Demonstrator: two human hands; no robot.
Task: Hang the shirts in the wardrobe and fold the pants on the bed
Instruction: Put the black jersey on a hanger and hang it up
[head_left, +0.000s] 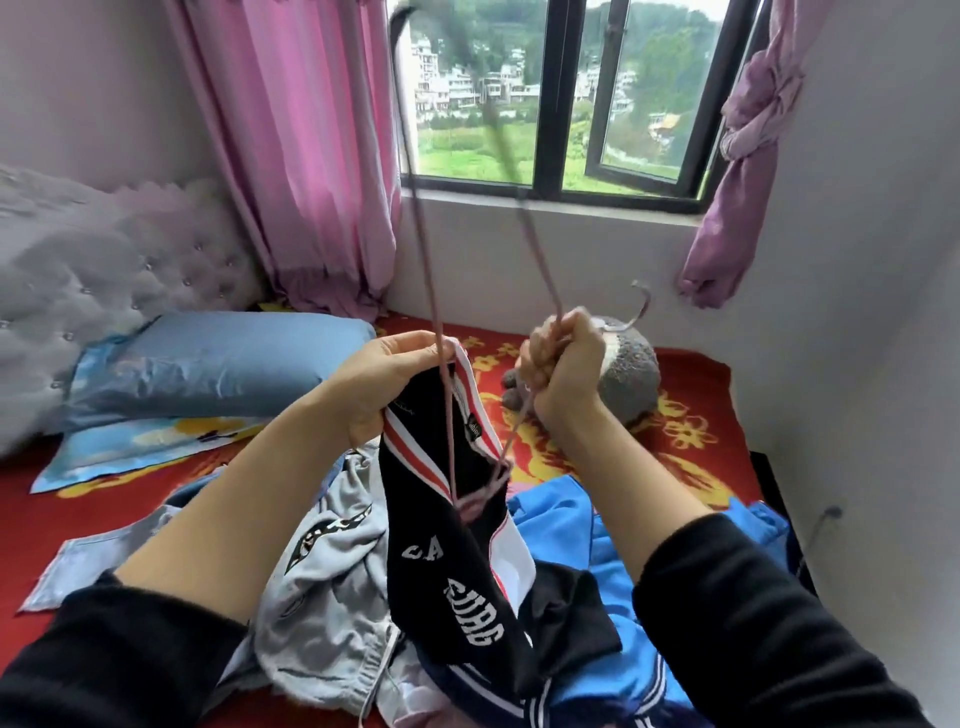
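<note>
My left hand (384, 384) grips the striped collar of a black shirt (457, 561) with white lettering, held up over the bed. My right hand (563, 366) grips a thin pink hanger (444, 405) near its metal hook. One arm of the hanger runs down inside the shirt's neck opening; the other rises blurred towards the window. Under the shirt lie a grey garment (322, 597) with a black pattern and a blue garment (582, 540), heaped on the red bedspread (691, 431).
A blue pillow (218, 364) and a patterned pillowcase (140, 447) lie at the left by the tufted headboard (104, 270). A grey plush toy (628, 379) sits behind my right hand. Pink curtains (291, 156) frame the window (561, 93); a white wall stands at the right.
</note>
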